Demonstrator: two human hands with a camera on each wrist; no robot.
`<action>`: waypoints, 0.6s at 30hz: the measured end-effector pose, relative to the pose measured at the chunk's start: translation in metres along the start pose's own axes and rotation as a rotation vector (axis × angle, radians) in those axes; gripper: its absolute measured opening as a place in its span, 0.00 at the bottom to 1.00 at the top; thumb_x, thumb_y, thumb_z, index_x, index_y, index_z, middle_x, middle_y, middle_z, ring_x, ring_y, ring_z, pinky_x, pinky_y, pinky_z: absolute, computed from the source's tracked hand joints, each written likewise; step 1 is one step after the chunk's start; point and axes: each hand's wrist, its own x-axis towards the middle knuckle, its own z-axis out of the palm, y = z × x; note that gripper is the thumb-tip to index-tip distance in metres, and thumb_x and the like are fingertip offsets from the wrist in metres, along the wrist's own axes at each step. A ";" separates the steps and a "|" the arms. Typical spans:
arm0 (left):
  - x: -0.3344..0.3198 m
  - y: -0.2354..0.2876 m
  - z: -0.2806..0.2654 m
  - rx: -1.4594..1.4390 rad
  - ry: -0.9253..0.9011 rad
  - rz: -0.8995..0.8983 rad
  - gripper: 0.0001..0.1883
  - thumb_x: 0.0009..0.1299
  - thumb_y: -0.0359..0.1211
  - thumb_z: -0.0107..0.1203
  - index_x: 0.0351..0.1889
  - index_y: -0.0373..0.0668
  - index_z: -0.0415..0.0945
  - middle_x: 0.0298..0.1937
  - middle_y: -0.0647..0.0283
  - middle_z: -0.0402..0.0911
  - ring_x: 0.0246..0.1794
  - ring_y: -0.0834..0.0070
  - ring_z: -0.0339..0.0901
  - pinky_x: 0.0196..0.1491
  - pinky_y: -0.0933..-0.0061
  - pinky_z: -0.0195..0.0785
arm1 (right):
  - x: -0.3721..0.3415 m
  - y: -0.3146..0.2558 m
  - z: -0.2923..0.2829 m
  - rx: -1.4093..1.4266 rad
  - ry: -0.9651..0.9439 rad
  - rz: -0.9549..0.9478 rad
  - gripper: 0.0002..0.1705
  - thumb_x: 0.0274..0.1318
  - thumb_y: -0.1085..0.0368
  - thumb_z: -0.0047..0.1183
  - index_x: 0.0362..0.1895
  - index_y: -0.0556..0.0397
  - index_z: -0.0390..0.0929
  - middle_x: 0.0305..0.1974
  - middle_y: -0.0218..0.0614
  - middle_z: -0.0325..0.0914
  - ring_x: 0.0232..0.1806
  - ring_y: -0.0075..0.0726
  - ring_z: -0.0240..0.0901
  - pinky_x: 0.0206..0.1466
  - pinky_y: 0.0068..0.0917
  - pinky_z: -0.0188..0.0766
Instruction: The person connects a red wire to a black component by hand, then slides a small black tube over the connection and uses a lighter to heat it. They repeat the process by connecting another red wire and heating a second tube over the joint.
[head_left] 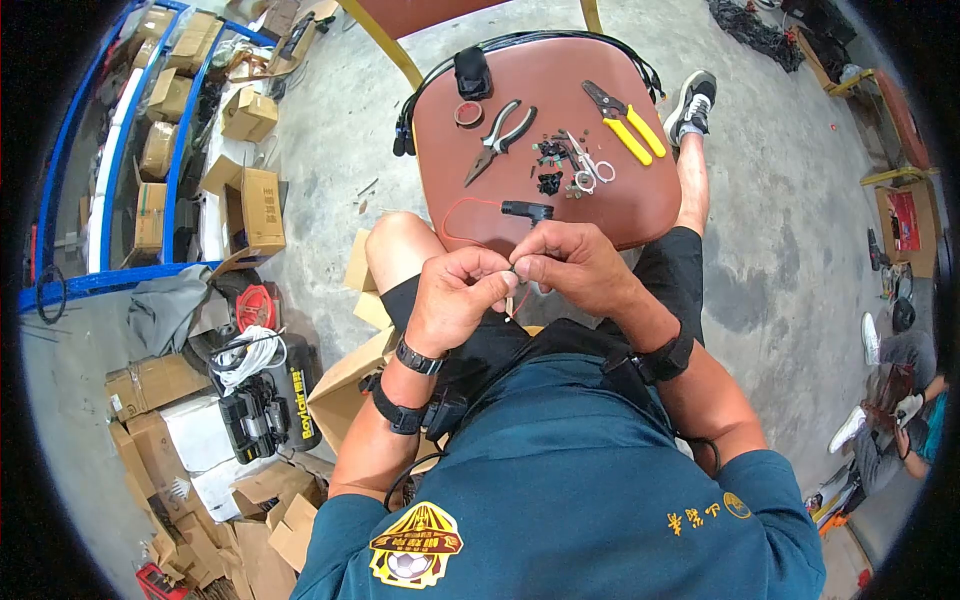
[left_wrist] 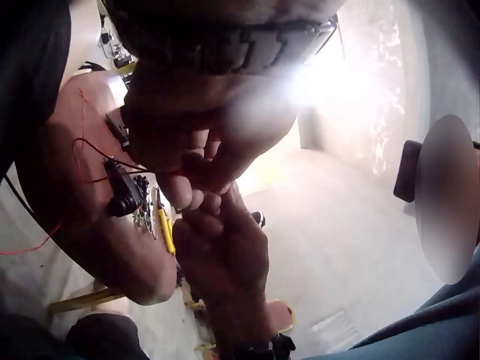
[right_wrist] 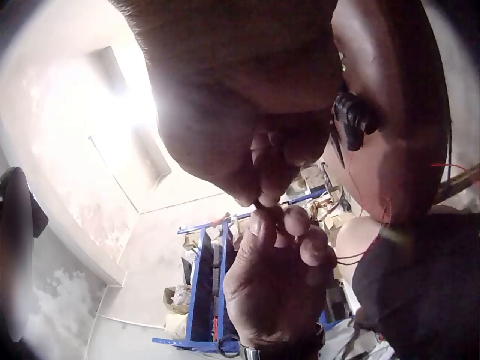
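Both hands meet fingertip to fingertip over the person's lap. The left hand (head_left: 460, 295) pinches a thin red wire (head_left: 447, 222) that loops out over the seat. Opposite it, the right hand (head_left: 575, 268) pinches a small dark piece (head_left: 514, 269) at the meeting point; its kind I cannot tell, as the fingers mostly cover it. Below the fingertips hangs a short light-coloured end (head_left: 509, 306). Just beyond the hands lies a black angled plug-like part (head_left: 527, 210), also seen in the left wrist view as a ribbed black part (left_wrist: 122, 187) with the wire running past it.
The brown chair seat (head_left: 440, 120) bears long-nose pliers (head_left: 497, 142), yellow-handled wire strippers (head_left: 622, 122), small scissors (head_left: 588, 165), a tape roll (head_left: 468, 114), a black pouch (head_left: 473, 74) and small black bits. Blue shelving (head_left: 110, 190) and cardboard boxes stand left; another person sits far right.
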 end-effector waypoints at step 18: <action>0.001 -0.002 -0.001 -0.050 -0.067 -0.057 0.07 0.73 0.31 0.58 0.41 0.37 0.81 0.34 0.65 0.85 0.30 0.83 0.79 0.32 0.83 0.68 | 0.007 0.004 -0.011 0.267 -0.011 0.089 0.05 0.62 0.69 0.58 0.40 0.56 0.81 0.32 0.27 0.79 0.34 0.18 0.74 0.38 0.19 0.71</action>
